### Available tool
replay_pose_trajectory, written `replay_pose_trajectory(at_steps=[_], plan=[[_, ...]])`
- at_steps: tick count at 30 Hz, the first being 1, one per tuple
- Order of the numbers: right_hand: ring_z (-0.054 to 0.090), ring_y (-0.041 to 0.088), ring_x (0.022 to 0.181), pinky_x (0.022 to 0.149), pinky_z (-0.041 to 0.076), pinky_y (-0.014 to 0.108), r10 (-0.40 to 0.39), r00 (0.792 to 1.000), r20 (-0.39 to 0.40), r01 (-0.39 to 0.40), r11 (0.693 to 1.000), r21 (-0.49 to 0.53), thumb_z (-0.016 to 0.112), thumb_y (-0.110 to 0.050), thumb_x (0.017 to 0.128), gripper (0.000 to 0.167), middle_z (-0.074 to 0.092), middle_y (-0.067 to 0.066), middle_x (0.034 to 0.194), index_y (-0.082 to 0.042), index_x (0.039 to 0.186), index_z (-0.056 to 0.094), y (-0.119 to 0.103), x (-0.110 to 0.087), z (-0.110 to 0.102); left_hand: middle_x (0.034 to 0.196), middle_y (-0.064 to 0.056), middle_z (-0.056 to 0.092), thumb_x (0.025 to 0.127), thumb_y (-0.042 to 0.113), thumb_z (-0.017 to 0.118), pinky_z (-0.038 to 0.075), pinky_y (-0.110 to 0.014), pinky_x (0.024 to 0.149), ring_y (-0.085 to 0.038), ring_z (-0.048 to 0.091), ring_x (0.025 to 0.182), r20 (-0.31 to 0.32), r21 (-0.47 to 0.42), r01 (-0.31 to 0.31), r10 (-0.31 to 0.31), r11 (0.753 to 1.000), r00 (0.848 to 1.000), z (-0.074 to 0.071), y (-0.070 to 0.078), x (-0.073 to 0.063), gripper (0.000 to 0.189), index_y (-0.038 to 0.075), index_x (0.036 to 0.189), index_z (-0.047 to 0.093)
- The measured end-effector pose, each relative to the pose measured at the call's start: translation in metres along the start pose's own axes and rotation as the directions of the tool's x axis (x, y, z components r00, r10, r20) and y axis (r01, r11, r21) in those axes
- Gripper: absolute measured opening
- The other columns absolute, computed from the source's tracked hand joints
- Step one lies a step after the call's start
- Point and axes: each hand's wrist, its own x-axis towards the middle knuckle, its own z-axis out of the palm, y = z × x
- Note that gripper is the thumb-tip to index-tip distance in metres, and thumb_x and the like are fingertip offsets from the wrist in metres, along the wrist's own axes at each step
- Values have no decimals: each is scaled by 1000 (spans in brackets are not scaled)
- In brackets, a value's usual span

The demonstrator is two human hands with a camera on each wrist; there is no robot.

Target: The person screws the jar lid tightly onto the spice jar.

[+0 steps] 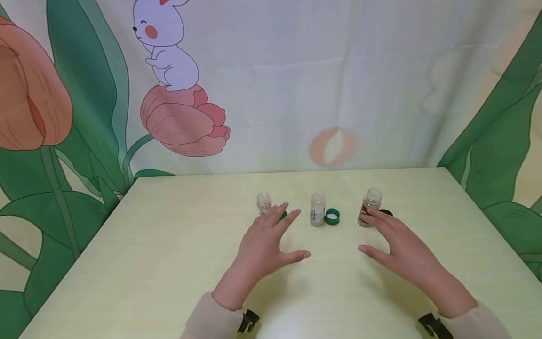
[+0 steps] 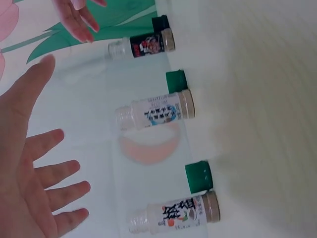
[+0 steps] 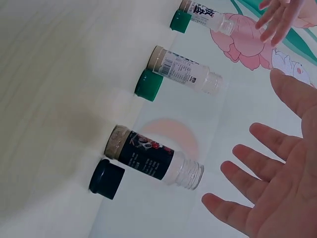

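Observation:
Three small clear spice jars stand uncapped in a row on the table, each with its cap beside it. My left hand (image 1: 262,242) is held up with fingers spread, overlapping the left jar (image 1: 263,200) and its green cap (image 1: 283,215) in the head view. Between the hands stands the middle jar (image 1: 317,211), its green cap (image 1: 332,216) lying to the right. My right hand (image 1: 402,247), fingers also spread, partly covers the black-labelled right jar (image 1: 373,197) and its black cap (image 1: 386,213). Both wrist views show bare palms and the jars' labels (image 2: 181,213).
The pale table (image 1: 148,254) runs back to a hanging cloth (image 1: 271,94) printed with tulips, leaves and a white rabbit. Long sleeves (image 1: 216,315) cover the forearms, with a dark strap (image 1: 248,321) at each wrist.

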Motion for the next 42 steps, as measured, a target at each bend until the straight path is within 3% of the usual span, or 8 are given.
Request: replay_pose_trajectory(at_steps=[5,16,26,28,33,35,37,42], plan=[[46,48,140,109,43,68,34,999,23,-35,997,70,75,-33,94,63,47,22,155,-6,146,53,9,-7,-4,145,-13,62,84,42,83,60,-50,94,-34,61,131,-53,-151,-11,3,989,999,6,12,2,67,15,141,60],[52,50,134,106,45,67,77,997,-31,-74,994,86,76,-26,93,57,55,27,147,-3,141,57,27,-18,-6,142,-10,66,93,27,76,50,-45,113,-29,60,136,42,-409,5,14,912,999,16,33,19,52,9,140,61],[58,48,128,103,49,64,98,993,-71,-92,992,85,78,-21,91,52,61,26,139,-1,136,60,36,-25,-5,152,-9,57,96,22,72,54,-44,109,-27,59,136,149,-575,100,-16,812,989,29,55,45,58,10,149,52],[59,48,126,102,50,64,124,990,-69,-118,989,88,78,-20,91,52,61,27,139,0,136,60,37,-24,-7,153,-9,56,97,22,72,54,-43,109,-27,59,136,178,-606,133,-29,784,984,33,59,51,60,10,151,50],[61,48,119,95,53,63,180,981,-74,-174,981,89,76,-18,92,50,61,29,137,3,135,59,39,-22,-10,155,-12,54,98,19,70,51,-46,113,-30,55,141,267,-713,257,-87,653,960,45,66,64,61,9,153,46],[62,47,117,93,54,62,192,978,-80,-184,978,97,76,-17,93,50,61,30,135,4,135,59,40,-21,-11,156,-11,53,98,18,69,49,-47,115,-30,53,143,282,-731,283,-103,621,954,49,69,70,61,9,154,46],[62,47,117,92,55,62,201,976,-82,-192,976,106,75,-17,93,49,60,31,135,5,135,59,42,-19,-12,158,-11,51,98,17,70,48,-45,116,-31,52,144,275,-731,279,-105,623,956,53,73,74,62,8,154,45],[60,48,121,96,55,61,238,970,-51,-229,963,139,74,-17,95,52,57,32,140,5,137,56,46,-16,-13,159,-14,49,96,14,72,51,-40,114,-32,51,145,242,-705,244,-99,666,965,62,82,84,66,5,154,43]])
